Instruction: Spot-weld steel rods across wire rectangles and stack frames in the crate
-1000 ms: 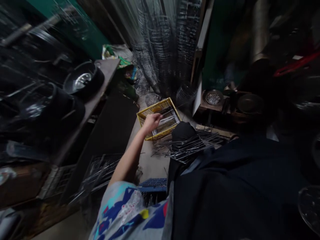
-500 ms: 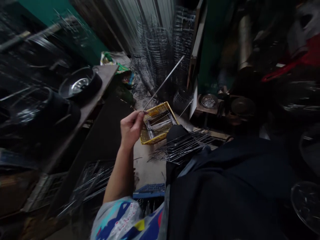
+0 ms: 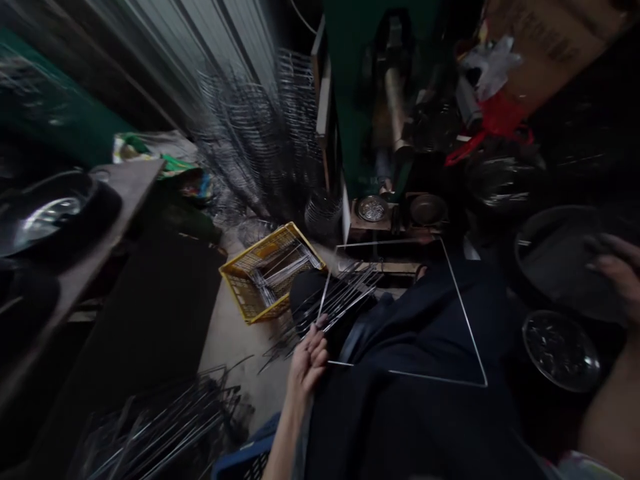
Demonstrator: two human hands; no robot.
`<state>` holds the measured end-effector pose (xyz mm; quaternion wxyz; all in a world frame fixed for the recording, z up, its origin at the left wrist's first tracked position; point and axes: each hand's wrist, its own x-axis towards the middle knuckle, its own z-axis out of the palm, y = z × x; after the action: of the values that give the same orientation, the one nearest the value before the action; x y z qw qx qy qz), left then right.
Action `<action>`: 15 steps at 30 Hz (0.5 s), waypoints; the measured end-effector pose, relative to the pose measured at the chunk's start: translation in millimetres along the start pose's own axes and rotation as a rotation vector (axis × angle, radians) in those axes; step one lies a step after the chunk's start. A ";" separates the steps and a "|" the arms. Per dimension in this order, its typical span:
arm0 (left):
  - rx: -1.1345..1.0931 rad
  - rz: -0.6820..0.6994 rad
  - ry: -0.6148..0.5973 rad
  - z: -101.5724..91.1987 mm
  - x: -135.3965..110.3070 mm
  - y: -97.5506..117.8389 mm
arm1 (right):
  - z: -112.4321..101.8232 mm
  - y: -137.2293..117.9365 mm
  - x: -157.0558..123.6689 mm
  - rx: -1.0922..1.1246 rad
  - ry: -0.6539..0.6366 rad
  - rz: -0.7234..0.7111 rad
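My left hand [image 3: 309, 357] is closed on one corner of a thin square wire frame [image 3: 463, 310] that lies flat over my dark-trousered lap. My right hand [image 3: 617, 273] reaches to the far right, fingers curled over the rim of a dark round pan [image 3: 555, 263]. A yellow plastic crate [image 3: 250, 263] holding more bent wire pieces stands on the floor ahead of my left hand. A loose pile of wire pieces [image 3: 340, 293] rests by my knee.
Tall stacks of wire racks [image 3: 260, 140] rise behind the crate. A shelf on the left carries a dark pot [image 3: 45, 213]. More wire frames [image 3: 160, 427] lie on the floor at lower left. A metal bowl [image 3: 560, 350] and small dishes [image 3: 373, 208] sit to the right.
My left hand lifted a wire piece out of the yellow crate and brought it back onto my lap. The view swung right, and my right hand came into sight at the pan.
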<state>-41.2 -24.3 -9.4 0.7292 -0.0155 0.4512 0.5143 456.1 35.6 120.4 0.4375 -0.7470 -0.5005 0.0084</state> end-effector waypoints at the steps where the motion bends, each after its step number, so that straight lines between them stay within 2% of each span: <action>1: 0.011 -0.043 -0.027 5.7 3.8 -14.7 | 1.0 -6.4 -3.3 0.051 -0.038 -0.006; 3: 0.083 -0.038 -0.071 17.4 7.2 -30.3 | 4.8 -16.0 -12.4 0.139 -0.132 -0.001; 6: 0.372 0.006 -0.195 29.7 5.0 -31.9 | 14.4 -20.3 -34.2 0.188 -0.337 0.034; 8: 0.545 -0.052 -0.318 33.2 0.8 -29.8 | 22.7 -18.9 -51.8 0.210 -0.491 0.046; 10: 0.588 -0.114 -0.376 33.6 -3.5 -29.1 | 31.0 -17.0 -68.0 0.190 -0.594 0.014; 12: 0.569 -0.123 -0.337 31.7 -7.2 -29.0 | 36.8 -17.4 -80.1 0.123 -0.651 -0.061; 15: 0.526 -0.101 -0.194 26.4 -12.6 -26.5 | 37.0 -27.0 -88.6 0.026 -0.706 -0.198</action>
<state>-4.9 -33.2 3.0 0.7726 0.2011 0.4960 0.3414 375.3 -4.2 77.7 0.2458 -0.6404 -0.6905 0.2296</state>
